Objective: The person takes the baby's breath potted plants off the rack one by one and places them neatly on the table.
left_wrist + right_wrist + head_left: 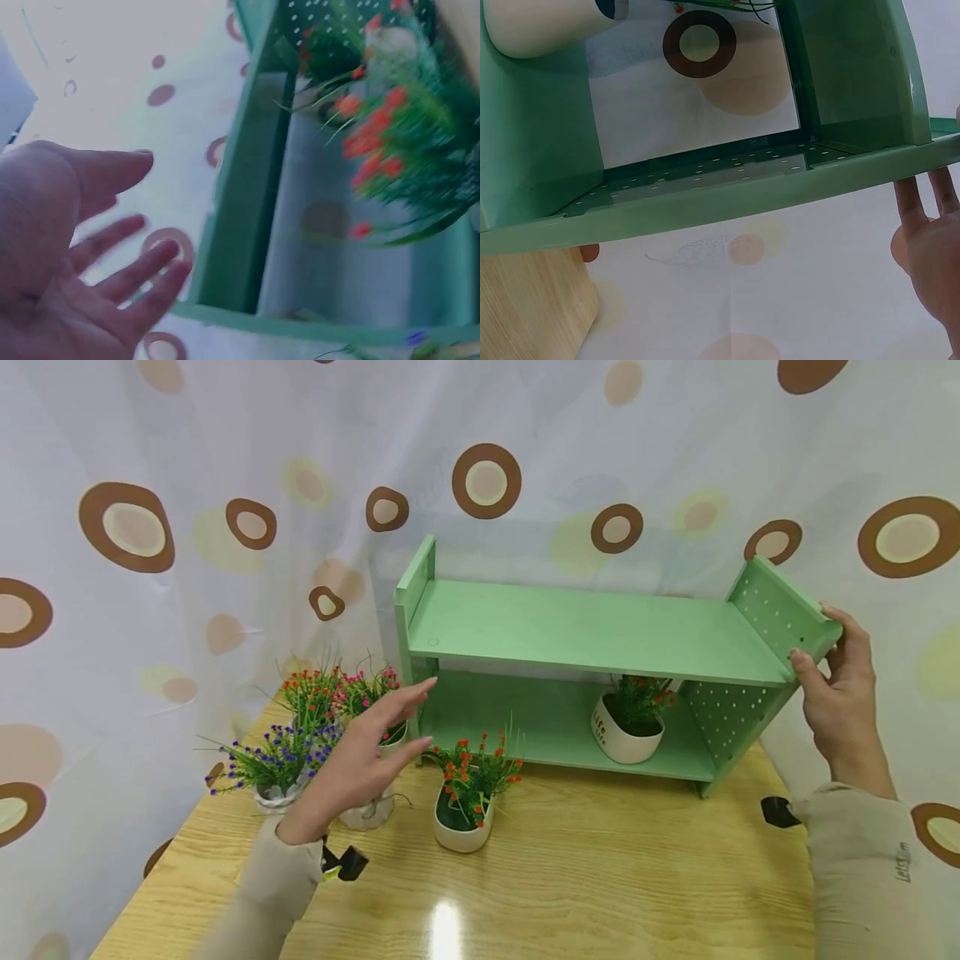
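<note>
A green two-tier shelf (525, 618) stands on the wooden table. My right hand (847, 702) grips the upper front corner of its perforated right side panel, thumb inside and fingers outside; in the right wrist view, fingers (911, 202) reach the panel's edge. In front of the shelf's left side, my left hand (363, 756) is held in the air, fingers extended and holding nothing. The left wrist view shows that hand (90, 255) apart from the shelf. A white pot with red flowers (465, 831) stands on the table, right of the left hand. Another white pot (626, 739) sits on the lower tier.
Left of the shelf are several potted artificial flowers: blue (273, 768), orange-red (307, 693) and pink (363, 689), partly behind the left hand. A patterned curtain (540, 435) hangs behind the shelf. The wooden table (600, 868) stretches across the front.
</note>
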The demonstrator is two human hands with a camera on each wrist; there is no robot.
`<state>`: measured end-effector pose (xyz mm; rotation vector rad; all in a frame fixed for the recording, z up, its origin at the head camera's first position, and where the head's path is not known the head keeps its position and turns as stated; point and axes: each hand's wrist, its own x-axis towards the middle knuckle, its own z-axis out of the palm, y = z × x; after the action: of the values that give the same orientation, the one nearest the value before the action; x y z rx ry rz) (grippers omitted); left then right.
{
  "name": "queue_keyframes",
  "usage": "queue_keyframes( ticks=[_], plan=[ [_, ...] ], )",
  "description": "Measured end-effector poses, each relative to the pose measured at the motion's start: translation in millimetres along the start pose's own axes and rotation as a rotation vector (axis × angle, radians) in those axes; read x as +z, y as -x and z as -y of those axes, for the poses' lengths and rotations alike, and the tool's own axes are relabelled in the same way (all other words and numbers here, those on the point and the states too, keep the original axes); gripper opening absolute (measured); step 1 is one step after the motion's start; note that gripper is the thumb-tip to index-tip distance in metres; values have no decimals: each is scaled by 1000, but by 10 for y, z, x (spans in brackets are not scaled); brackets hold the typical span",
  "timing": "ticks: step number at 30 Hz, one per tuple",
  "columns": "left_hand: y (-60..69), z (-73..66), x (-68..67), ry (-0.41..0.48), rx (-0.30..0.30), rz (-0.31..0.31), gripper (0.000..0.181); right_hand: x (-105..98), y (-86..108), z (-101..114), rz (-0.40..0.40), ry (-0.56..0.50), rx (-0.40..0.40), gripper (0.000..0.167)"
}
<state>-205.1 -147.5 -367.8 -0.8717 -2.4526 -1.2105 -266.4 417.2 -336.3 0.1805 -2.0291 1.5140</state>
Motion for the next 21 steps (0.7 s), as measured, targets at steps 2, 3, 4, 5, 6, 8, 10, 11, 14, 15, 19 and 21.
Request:
queue_keyframes(
  ticks=[2,3,4,5,6,8,10,11,14,15,19,21],
  plan=[
    [-104,-7,-97,-51,43,-67,71,-6,1,4,1,-10,-1,60],
    [-160,1,-144,-77,65,-103,71,-6,2,6,5,-12,1,60],
    [-219,10,-193,-100,87,-139,71,-8,3,9,7,-9,4,60],
    [-281,22,-242,-116,106,-172,71,-10,3,12,10,4,7,60],
    [-346,38,-289,-137,124,-206,70,-13,5,13,12,20,10,60],
    [-474,67,-387,-153,143,-258,70,-10,4,21,16,61,13,60],
    [-605,99,-475,-159,153,-295,69,-12,3,25,14,67,13,61],
    [-665,117,-512,-158,150,-308,69,-13,3,27,13,65,13,61],
    [-826,169,-595,-140,132,-324,70,-11,8,32,13,42,10,61],
    [-868,186,-612,-128,122,-322,70,-9,10,32,13,22,11,61],
    [-982,252,-627,-58,83,-283,69,-2,17,29,15,-1,6,61],
    [-1014,284,-616,-22,67,-258,69,0,17,25,17,-10,3,61]
  ],
)
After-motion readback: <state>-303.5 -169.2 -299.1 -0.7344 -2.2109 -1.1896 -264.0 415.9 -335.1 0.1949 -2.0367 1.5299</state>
